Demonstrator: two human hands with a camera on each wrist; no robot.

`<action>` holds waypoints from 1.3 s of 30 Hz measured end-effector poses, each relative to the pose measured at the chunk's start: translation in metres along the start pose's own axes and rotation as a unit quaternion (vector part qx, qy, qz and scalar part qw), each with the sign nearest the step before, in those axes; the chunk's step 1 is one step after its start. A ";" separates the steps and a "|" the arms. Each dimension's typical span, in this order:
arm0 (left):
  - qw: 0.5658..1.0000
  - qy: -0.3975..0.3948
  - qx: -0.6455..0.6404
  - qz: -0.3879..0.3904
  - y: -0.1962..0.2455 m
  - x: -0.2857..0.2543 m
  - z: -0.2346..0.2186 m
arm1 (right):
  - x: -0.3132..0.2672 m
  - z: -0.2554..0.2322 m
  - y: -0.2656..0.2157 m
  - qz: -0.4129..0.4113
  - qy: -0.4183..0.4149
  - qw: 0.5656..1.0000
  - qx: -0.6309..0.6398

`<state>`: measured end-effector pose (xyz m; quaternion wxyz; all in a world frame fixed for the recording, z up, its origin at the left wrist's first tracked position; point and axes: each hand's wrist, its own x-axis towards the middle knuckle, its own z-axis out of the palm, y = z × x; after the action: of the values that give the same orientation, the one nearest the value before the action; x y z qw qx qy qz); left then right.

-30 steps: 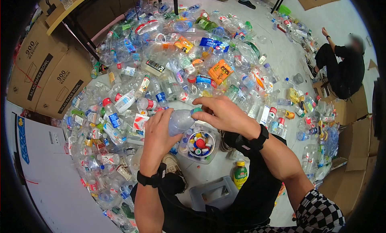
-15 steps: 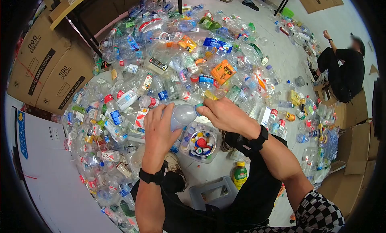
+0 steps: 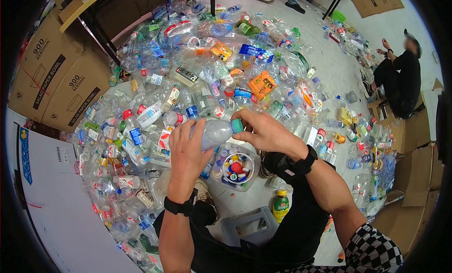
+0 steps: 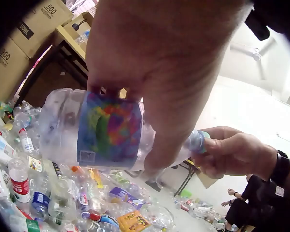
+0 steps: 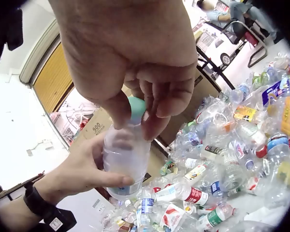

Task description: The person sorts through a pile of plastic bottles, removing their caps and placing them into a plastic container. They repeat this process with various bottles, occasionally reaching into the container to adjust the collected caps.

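Observation:
My left hand (image 3: 186,155) grips the body of a clear plastic bottle (image 3: 215,135), held sideways above the floor. Its blue label (image 4: 108,133) with a bright multicoloured print shows in the left wrist view. At the neck sits a teal cap (image 3: 237,126), which my right hand (image 3: 273,135) pinches between thumb and fingers. The cap is on the bottle's mouth in the right wrist view, fingertips round its sides. Just below the bottle stands a clear plastic tub (image 3: 246,185) holding several loose caps in many colours.
A large heap of plastic bottles (image 3: 202,96) spreads ahead and to the left. A yellow-green bottle (image 3: 280,206) stands by a grey plastic stool (image 3: 230,226) between the legs. Cardboard boxes (image 3: 61,80) stack at left. Another person (image 3: 400,80) sits at right.
The right hand has regripped and turned around the cap, its fingers now showing more of the teal. The bottle has shifted slightly right, still in the left hand.

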<state>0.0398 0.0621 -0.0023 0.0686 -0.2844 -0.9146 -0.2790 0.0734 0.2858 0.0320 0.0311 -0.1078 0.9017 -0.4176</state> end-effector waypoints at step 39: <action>0.989 0.099 0.107 -0.006 0.008 -0.008 0.004 | 0.003 0.028 -0.008 -0.027 0.090 0.995 -0.030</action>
<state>0.0511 0.0655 -0.0047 0.1876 -0.2411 -0.9296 -0.2063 0.0758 0.2592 0.0206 -0.0641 -0.0949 0.9098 -0.3989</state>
